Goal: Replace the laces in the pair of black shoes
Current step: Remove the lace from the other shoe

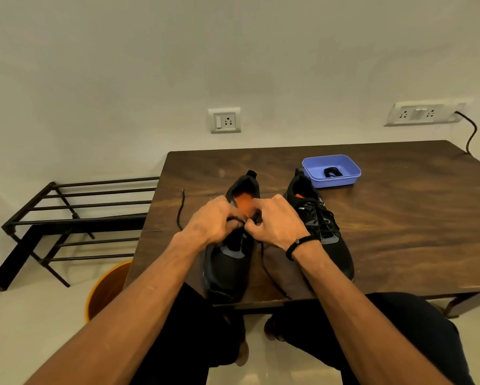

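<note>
Two black shoes with orange insoles stand on the wooden table [386, 218], toes toward me. My left hand [215, 220] and my right hand [275, 220] meet over the eyelets of the left shoe [227, 262], fingers curled and pinching its black lace [264, 262]. One end of that lace trails down to the table's front edge, the other lies off to the left of the shoe. The right shoe [322, 226] stands laced beside my right wrist. A purple tray [344, 179] behind it holds a coiled black lace [332, 172].
A black metal rack [75, 218] stands on the floor left of the table. An orange bucket [108, 287] sits under the table's left corner. Wall sockets and a plugged cable [470, 134] are behind the table. My knees are at the front edge.
</note>
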A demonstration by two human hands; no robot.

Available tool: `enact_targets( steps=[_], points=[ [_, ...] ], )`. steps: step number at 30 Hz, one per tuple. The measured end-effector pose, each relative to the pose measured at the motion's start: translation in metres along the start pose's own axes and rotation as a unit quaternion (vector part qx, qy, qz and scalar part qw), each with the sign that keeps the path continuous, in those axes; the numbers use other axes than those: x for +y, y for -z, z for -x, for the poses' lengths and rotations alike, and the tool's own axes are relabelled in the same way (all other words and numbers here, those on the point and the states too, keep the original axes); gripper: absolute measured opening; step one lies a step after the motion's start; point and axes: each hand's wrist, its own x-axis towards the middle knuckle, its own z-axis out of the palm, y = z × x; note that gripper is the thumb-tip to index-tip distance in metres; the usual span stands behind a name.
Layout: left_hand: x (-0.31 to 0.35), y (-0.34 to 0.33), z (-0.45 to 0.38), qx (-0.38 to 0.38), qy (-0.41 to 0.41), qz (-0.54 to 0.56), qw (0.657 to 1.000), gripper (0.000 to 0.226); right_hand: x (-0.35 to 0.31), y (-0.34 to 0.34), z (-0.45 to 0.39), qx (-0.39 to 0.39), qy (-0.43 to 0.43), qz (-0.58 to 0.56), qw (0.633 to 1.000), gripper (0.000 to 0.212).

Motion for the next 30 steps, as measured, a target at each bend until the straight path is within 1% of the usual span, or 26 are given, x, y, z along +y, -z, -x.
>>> enact_targets(
  steps=[2, 3, 5, 6, 9, 11, 13, 14, 15, 16, 17, 18, 19, 20, 21, 22, 24, 25, 26, 27, 29, 30],
  points=[
    [-0.006, 0.004, 0.001, 0.038, 0.014, 0.085, 0.996, 0.019, 0.001, 0.001, -0.001, -0.002, -0.003, -0.004, 1.0, 0.039],
    [-0.009, 0.005, 0.002, 0.034, 0.023, 0.104, 0.994, 0.018, 0.001, 0.002, -0.001, -0.007, -0.002, -0.001, 1.0, 0.036],
    [-0.012, 0.003, 0.004, -0.008, 0.024, 0.102, 0.994, 0.016, 0.0, 0.001, -0.002, -0.018, 0.001, 0.003, 1.0, 0.033],
    [-0.012, 0.001, 0.004, -0.025, 0.013, 0.088, 0.996, 0.014, 0.0, 0.001, -0.002, -0.02, 0.001, 0.007, 1.0, 0.036],
    [-0.009, -0.006, 0.001, -0.034, 0.013, 0.081, 0.996, 0.015, 0.004, -0.007, -0.007, -0.021, 0.002, 0.021, 1.0, 0.057],
    [-0.008, -0.006, -0.001, -0.028, 0.024, 0.084, 0.996, 0.013, 0.007, -0.011, -0.009, -0.031, 0.001, 0.024, 0.999, 0.064],
    [-0.011, -0.005, -0.001, -0.037, 0.029, 0.086, 0.995, 0.01, 0.004, -0.006, -0.005, -0.032, 0.008, 0.023, 0.999, 0.06],
    [-0.01, -0.004, -0.001, -0.039, 0.031, 0.095, 0.994, 0.012, 0.002, -0.002, -0.002, -0.032, 0.009, 0.024, 0.999, 0.05],
    [-0.009, -0.002, 0.001, -0.025, 0.043, 0.117, 0.992, 0.014, 0.001, 0.0, 0.0, -0.033, 0.011, 0.026, 0.999, 0.037],
    [-0.008, 0.001, 0.002, 0.01, 0.07, 0.163, 0.984, 0.014, 0.001, 0.002, 0.0, -0.032, 0.014, 0.026, 0.999, 0.028],
    [-0.008, 0.004, 0.003, 0.059, 0.12, 0.233, 0.963, 0.011, 0.001, 0.003, 0.0, -0.03, 0.014, 0.024, 0.999, 0.024],
    [-0.007, 0.008, 0.004, 0.106, 0.178, 0.319, 0.925, 0.01, 0.0, 0.003, 0.0, -0.027, 0.011, 0.02, 0.999, 0.022],
    [-0.006, 0.011, 0.004, 0.131, 0.236, 0.396, 0.878, 0.011, 0.001, 0.003, -0.001, -0.021, 0.009, 0.016, 1.0, 0.022],
    [-0.005, 0.012, 0.007, 0.134, 0.28, 0.437, 0.844, 0.014, 0.001, 0.001, -0.001, -0.016, 0.006, 0.011, 1.0, 0.022],
    [-0.006, 0.012, 0.008, 0.131, 0.298, 0.434, 0.84, 0.015, 0.002, 0.0, -0.002, -0.012, 0.004, 0.011, 1.0, 0.022],
    [-0.011, 0.008, 0.007, 0.129, 0.289, 0.387, 0.866, 0.014, 0.003, -0.001, -0.002, -0.012, 0.003, 0.01, 1.0, 0.023],
    [-0.015, 0.004, 0.009, 0.118, 0.204, 0.223, 0.946, 0.025, 0.004, -0.003, -0.003, -0.008, 0.011, 0.015, 1.0, 0.023],
    [-0.012, 0.003, 0.009, 0.096, 0.152, 0.147, 0.973, 0.032, 0.005, -0.003, -0.004, -0.007, 0.018, 0.017, 1.0, 0.024],
    [-0.008, 0.003, 0.008, 0.072, 0.108, 0.088, 0.988, 0.036, 0.005, -0.004, -0.003, -0.009, 0.027, 0.018, 0.999, 0.025],
    [-0.004, 0.001, 0.006, 0.041, 0.084, 0.047, 0.994, 0.037, 0.005, -0.003, -0.003, -0.013, 0.035, 0.017, 0.999, 0.024],
    [0.006, 0.0, 0.004, -0.025, 0.082, -0.017, 0.996, 0.032, 0.005, -0.003, -0.001, -0.018, 0.044, 0.011, 0.999, 0.021],
    [0.009, -0.002, 0.003, -0.043, 0.087, -0.053, 0.994, 0.029, 0.005, -0.004, -0.001, -0.018, 0.047, 0.008, 0.999, 0.019]
  ],
)
